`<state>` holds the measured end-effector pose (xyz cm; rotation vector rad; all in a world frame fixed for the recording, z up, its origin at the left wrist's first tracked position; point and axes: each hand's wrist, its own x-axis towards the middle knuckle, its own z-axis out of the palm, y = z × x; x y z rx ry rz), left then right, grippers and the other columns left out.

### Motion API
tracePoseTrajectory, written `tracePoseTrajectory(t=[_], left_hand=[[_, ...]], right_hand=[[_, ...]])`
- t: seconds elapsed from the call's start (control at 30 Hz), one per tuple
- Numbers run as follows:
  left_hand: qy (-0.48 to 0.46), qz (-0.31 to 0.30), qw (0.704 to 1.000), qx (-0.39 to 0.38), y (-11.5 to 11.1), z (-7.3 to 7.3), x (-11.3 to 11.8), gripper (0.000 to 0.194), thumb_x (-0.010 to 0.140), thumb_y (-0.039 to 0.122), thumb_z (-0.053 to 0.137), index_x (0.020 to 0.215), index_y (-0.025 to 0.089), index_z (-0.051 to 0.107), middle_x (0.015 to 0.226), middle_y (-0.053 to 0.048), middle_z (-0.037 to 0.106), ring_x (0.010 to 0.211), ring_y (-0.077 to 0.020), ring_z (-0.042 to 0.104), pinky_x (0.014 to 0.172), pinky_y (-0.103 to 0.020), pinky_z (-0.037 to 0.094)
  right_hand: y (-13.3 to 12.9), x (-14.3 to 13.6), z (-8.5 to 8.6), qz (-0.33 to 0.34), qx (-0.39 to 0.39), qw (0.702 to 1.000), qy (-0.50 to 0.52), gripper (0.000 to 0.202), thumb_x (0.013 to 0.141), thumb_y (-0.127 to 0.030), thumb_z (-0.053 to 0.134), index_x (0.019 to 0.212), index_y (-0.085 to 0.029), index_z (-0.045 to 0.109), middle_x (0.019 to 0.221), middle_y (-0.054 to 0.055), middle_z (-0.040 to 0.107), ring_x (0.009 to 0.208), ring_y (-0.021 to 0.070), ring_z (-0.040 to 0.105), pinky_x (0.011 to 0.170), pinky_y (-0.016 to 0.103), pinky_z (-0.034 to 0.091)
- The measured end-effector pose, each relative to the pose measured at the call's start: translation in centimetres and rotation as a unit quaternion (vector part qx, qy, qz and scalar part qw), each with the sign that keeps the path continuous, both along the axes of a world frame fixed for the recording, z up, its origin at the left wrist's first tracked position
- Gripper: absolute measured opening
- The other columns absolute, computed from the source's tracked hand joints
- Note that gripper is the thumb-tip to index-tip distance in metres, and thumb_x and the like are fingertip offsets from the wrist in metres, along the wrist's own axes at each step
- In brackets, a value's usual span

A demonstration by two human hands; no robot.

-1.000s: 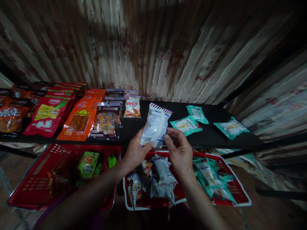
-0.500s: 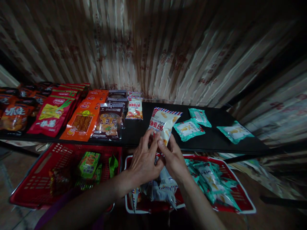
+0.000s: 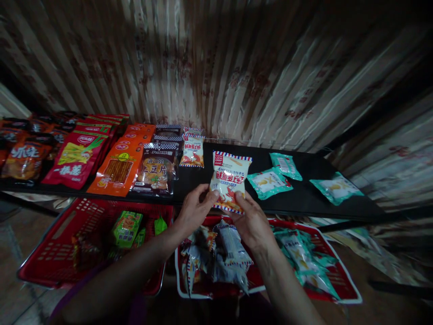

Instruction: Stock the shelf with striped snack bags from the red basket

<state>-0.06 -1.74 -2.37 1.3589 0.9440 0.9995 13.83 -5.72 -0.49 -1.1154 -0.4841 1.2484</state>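
Note:
Between both my hands is a white snack bag point(image 3: 232, 178) with red lettering and a red-and-blue striped edge, its front facing me. My left hand point(image 3: 198, 205) grips its lower left corner, thumb on the front. At the lower right, my right hand point(image 3: 250, 216) pinches it with the thumb in front; the fingers behind are hidden. The bag is held just above the front of the black shelf point(image 3: 233, 146). A matching white snack bag point(image 3: 192, 150) stands on the shelf to the left, with another behind it.
Left along the shelf are dark potato-chip bags point(image 3: 156, 169), orange bags point(image 3: 118, 167), and red bags point(image 3: 77, 155). Teal snack bags point(image 3: 270, 183) lie at right. Below are a red basket point(image 3: 61, 234) with green packs and a white-rimmed red basket point(image 3: 348, 275) with white and teal bags.
The bag was tilted with my fingers bunched over its lower part; now it is upright and facing me. My left hand has shifted to its left edge, and the hands are further apart.

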Motion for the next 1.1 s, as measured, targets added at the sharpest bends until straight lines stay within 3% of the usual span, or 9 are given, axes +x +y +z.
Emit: tracePoseTrajectory(t=[0.23, 0.53, 0.67, 0.8, 0.97, 1.1], left_hand=[[-0.062, 0.016, 0.994, -0.092, 0.4, -0.2, -0.2, 0.038, 0.080, 0.046, 0.060, 0.102, 0.015, 0.061, 0.088, -0.005, 0.068, 0.080, -0.0172, 0.064, 0.072, -0.030, 0.053], [0.038, 0.053, 0.997, -0.032, 1.2, -1.4, -0.7, 0.026, 0.079, 0.039, 0.060, 0.093, 0.017, 0.064, 0.083, -0.002, 0.068, 0.077, -0.0160, 0.063, 0.072, -0.029, 0.051], [0.097, 0.088, 0.991, 0.009, 1.5, -1.3, -1.0, 0.039, 0.080, 0.041, 0.058, 0.112, 0.019, 0.058, 0.096, -0.005, 0.067, 0.084, -0.0173, 0.062, 0.079, -0.032, 0.051], [0.147, 0.122, 0.978, 0.079, 1.6, -0.9, -1.4, 0.060, 0.083, 0.034, 0.054, 0.137, 0.018, 0.036, 0.121, -0.010, 0.058, 0.104, -0.0197, 0.058, 0.094, -0.037, 0.046], [0.206, 0.117, 0.954, 0.185, 2.1, -1.2, -1.9, 0.057, 0.087, 0.021, 0.041, 0.143, 0.019, 0.027, 0.148, -0.012, 0.031, 0.137, -0.0214, 0.030, 0.111, -0.041, 0.031], [0.238, 0.113, 0.946, 0.189, 3.0, -2.2, -2.0, 0.057, 0.087, 0.020, 0.040, 0.142, 0.012, 0.029, 0.150, -0.015, 0.027, 0.139, -0.0223, 0.027, 0.113, -0.040, 0.028]], right_hand=[[0.6, -0.8, -0.2, 0.041, -0.004, 0.999, -0.033, 0.039, 0.062, -0.039, 0.079, 0.095, -0.021, 0.069, 0.093, 0.005, 0.074, 0.088, 0.0242, 0.068, 0.076, 0.035, 0.053], [2.2, -1.5, -1.5, 0.008, -0.004, 0.999, -0.050, 0.038, 0.062, -0.044, 0.078, 0.092, -0.023, 0.069, 0.092, 0.005, 0.074, 0.085, 0.0233, 0.069, 0.068, 0.031, 0.056], [3.3, -1.8, -1.8, -0.015, -0.009, 0.999, -0.050, 0.044, 0.056, -0.044, 0.081, 0.094, -0.023, 0.069, 0.085, 0.003, 0.074, 0.080, 0.0229, 0.069, 0.064, 0.031, 0.056], [5.2, -1.9, -2.1, -0.018, 0.005, 0.998, -0.066, 0.042, 0.057, -0.045, 0.080, 0.091, -0.023, 0.070, 0.080, 0.002, 0.074, 0.075, 0.0213, 0.069, 0.062, 0.030, 0.055], [8.8, -2.4, -2.5, 0.003, 0.038, 0.994, -0.102, 0.041, 0.059, -0.047, 0.077, 0.089, -0.021, 0.069, 0.081, 0.002, 0.074, 0.071, 0.0205, 0.067, 0.064, 0.031, 0.054], [11.0, -3.0, -3.0, 0.006, 0.064, 0.984, -0.164, 0.042, 0.064, -0.047, 0.072, 0.097, -0.022, 0.065, 0.089, 0.002, 0.073, 0.070, 0.0182, 0.065, 0.065, 0.030, 0.051]])
